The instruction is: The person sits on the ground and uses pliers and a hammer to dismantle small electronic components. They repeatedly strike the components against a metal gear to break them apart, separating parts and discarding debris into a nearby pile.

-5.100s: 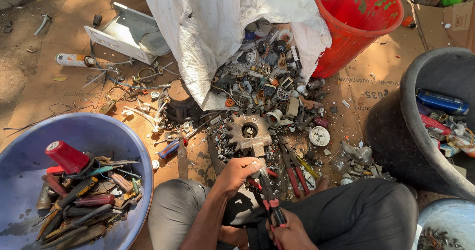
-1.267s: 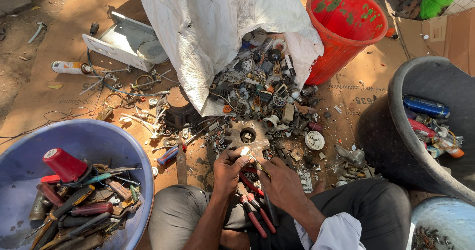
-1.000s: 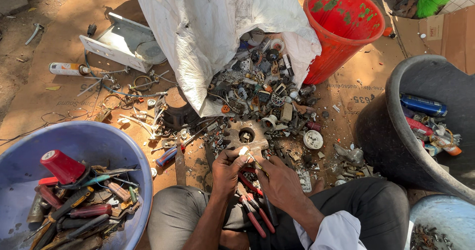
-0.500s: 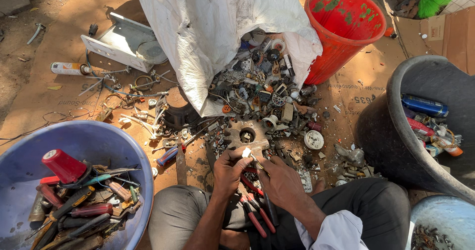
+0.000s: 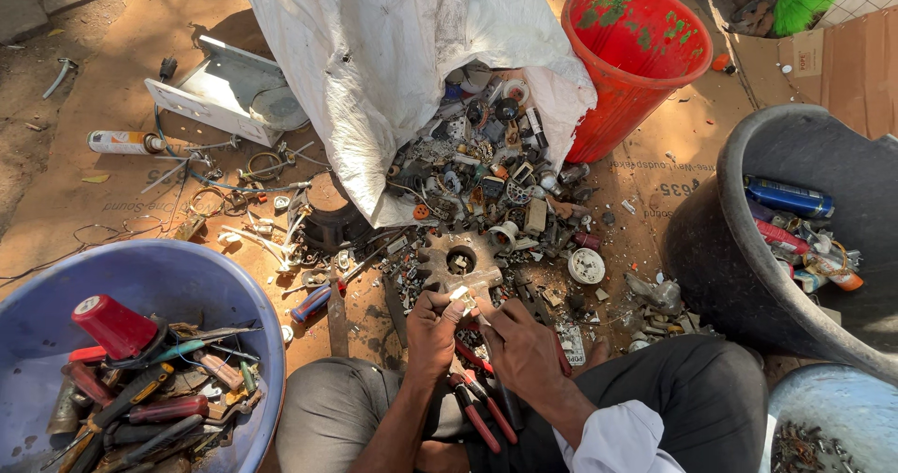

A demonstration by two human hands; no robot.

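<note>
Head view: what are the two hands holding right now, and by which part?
Both hands pinch one small pale metal piece: the left hand by its near end, the right hand at its side. What kind of part it is cannot be told.

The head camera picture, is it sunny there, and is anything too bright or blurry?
Head view: strong sunlight, hard dark shadows beside the red bucket and black tub; the white sack glares almost blank; the left hand and right hand look sharp, but the small shiny piece between them is washed out; edges bend slightly from the wide lens.
</note>
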